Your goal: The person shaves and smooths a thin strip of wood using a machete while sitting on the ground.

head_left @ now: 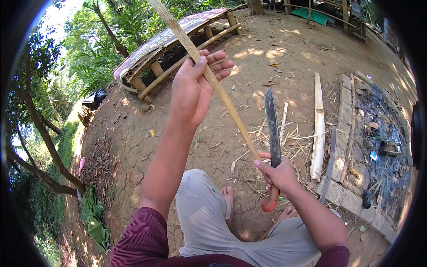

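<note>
A long pale wooden stick (230,106) slants across the view from the top toward my right hand. My left hand (195,89) supports it loosely, thumb along one side and the other fingers spread behind it. My right hand (280,177) is closed around the red-ended handle of a machete (272,129), whose dark blade points up and away from me. The thumb and forefinger of that hand are also at the stick's lower end. Below the blade, thin shavings (293,141) are scattered on the dirt ground.
A split bamboo piece (318,129) lies on the right, beside a brick-edged fire pit (344,107) with ash and litter. A long flat blade (329,164) leans along the bricks. Far left stands a low bamboo platform (155,66). Green leaves (94,218) lie at the left.
</note>
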Tool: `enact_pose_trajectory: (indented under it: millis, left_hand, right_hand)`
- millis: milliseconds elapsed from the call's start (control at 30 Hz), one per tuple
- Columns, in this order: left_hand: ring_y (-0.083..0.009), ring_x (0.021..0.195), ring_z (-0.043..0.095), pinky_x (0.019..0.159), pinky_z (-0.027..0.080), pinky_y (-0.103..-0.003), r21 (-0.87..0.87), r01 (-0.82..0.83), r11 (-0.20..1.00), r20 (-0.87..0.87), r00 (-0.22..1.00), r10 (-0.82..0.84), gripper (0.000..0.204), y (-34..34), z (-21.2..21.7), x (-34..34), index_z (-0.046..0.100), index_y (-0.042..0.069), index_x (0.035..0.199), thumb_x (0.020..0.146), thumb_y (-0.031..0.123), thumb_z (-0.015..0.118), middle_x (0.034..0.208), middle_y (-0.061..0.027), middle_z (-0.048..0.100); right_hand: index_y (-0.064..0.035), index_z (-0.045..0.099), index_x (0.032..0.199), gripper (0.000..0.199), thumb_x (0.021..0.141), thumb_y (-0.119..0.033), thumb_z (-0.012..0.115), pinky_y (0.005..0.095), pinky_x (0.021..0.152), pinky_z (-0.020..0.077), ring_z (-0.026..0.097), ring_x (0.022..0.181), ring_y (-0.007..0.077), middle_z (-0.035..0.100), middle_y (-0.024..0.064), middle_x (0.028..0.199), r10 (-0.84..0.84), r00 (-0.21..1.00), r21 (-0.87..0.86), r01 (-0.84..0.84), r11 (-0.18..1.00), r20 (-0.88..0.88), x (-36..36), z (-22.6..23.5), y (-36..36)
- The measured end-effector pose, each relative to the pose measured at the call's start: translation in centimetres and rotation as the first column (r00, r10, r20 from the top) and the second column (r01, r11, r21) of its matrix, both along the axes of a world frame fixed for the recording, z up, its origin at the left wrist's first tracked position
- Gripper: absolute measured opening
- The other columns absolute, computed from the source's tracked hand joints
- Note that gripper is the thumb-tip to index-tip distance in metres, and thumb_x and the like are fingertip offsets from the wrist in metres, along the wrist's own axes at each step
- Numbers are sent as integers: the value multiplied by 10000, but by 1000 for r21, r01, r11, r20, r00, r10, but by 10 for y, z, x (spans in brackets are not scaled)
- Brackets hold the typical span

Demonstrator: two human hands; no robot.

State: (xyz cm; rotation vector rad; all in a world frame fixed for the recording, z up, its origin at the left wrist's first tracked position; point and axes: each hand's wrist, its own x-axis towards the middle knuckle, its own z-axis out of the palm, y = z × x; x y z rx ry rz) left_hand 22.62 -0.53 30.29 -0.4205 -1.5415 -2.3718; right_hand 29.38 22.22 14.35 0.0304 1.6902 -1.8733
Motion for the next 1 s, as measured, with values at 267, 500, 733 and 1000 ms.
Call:
enact_pose_trajectory:
  millis: [267, 500, 733, 1000]
  left_hand:
    - [-406, 1175, 558, 1038, 450, -513, -70, 14, 997, -50, 999, -18, 480, -22, 12, 13, 476, -19, 1206, 1010, 418, 450, 1239, -249, 554]
    - [-261, 890, 574, 783, 491, -378, 81, 53, 995, -149, 988, -40, 633, -105, 52, 5, 492, -25, 1131, 975, 586, 434, 1020, -163, 554]
    - [-90, 386, 234, 367, 161, -244, 19, -359, 933, -189, 915, 356, 405, -94, 38, 32, 361, 140, 766, 1040, 433, 412, 571, 16, 316]
    - [-104, 395, 285, 377, 208, -260, -9, -708, 706, -215, 691, 690, 480, 0, -42, 75, 312, 115, 721, 1054, 459, 342, 584, 3, 294]
  right_hand:
    - [25, 562, 1081, 346, 837, -120, 761, 254, 378, 386, 467, 449, 75, 526, -3, 635, -48, 997, 161, 38, 986, 60, -18, -34, 3]
    - [60, 597, 960, 263, 795, -92, 735, 278, 369, 405, 506, 430, 115, 559, 35, 624, 77, 996, 313, -84, 946, 34, -24, -60, -2]
    - [66, 626, 1007, 357, 778, -175, 756, 331, 451, 472, 587, 506, 173, 622, 109, 696, 195, 981, 523, -170, 835, 8, -23, -93, -16]
    - [12, 498, 1251, 383, 1036, -302, 451, 322, 460, 420, 511, 456, 172, 566, 69, 647, 34, 948, 342, 81, 936, -316, 37, -76, -49]
